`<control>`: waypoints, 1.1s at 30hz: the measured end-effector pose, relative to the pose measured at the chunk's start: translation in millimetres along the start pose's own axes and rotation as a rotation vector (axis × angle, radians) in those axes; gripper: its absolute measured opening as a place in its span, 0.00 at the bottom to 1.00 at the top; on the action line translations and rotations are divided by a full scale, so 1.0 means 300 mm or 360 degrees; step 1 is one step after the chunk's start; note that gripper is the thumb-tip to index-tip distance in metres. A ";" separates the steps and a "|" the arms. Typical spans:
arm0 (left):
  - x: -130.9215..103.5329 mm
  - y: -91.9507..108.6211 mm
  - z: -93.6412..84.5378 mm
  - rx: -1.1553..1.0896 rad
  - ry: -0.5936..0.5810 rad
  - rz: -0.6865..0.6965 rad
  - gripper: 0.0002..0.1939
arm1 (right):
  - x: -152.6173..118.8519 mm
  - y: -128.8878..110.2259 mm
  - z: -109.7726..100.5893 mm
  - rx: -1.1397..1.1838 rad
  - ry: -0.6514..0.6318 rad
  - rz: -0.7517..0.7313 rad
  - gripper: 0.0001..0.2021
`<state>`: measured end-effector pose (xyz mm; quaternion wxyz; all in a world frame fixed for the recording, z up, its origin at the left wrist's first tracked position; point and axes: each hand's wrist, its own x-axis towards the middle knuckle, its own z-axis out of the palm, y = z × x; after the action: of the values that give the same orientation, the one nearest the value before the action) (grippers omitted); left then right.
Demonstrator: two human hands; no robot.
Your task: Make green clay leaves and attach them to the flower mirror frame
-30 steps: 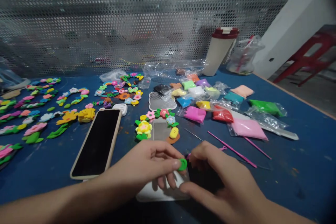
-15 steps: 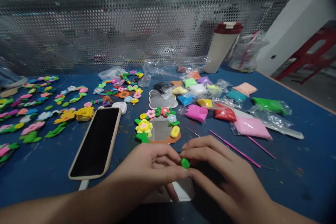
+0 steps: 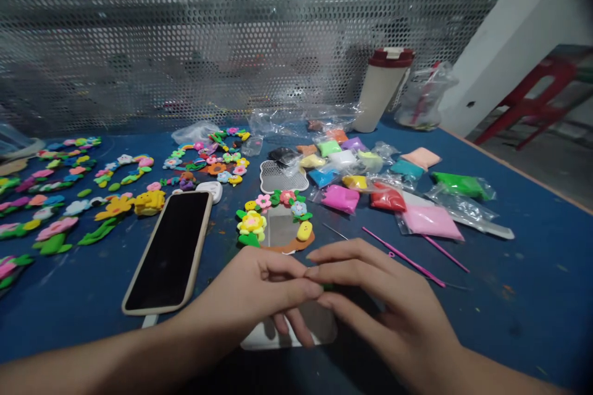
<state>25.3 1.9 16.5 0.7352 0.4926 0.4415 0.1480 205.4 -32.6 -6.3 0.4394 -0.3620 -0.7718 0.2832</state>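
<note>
On the left, flower-shaped pieces [image 3: 56, 228] lie flat on the bench [image 3: 523, 296], probably to keep their shape, beside a phone [image 3: 169, 250]. Just before the flower-rimmed mirror [image 3: 280, 226], the left hand [image 3: 257, 284] has its fingers narrowed, seemingly pinching a mostly hidden green lump [image 3: 328, 287]. The right hand's [image 3: 393, 302] fingers curve round to meet it, perhaps steadying it; whether they grip, I can't tell. Farther right, clear bags [image 3: 433, 222] hold soft lumps, likely keeping colours apart. Behind, a lidded tumbler [image 3: 382, 95] hides its contents.
</note>
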 end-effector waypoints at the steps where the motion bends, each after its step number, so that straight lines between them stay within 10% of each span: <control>1: -0.003 -0.004 -0.001 -0.0007 -0.0026 0.0027 0.18 | 0.001 0.001 -0.003 0.0021 0.0010 0.0013 0.12; 13: -0.045 0.006 0.004 0.0047 0.0019 0.0188 0.12 | 0.059 0.043 -0.067 0.0373 0.0369 0.0631 0.05; 22: -0.082 0.061 -0.062 0.0234 0.0189 0.0426 0.09 | 0.149 0.170 -0.090 0.0486 -0.0167 0.1006 0.09; 33: -0.085 0.132 -0.129 0.0384 0.0501 0.0586 0.07 | 0.112 0.145 -0.069 0.0131 -0.0252 0.0841 0.07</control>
<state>-11.3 26.9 58.5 0.5541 0.6196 0.4679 0.3003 225.4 22.2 -13.9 0.3030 -0.5094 -0.6703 0.4466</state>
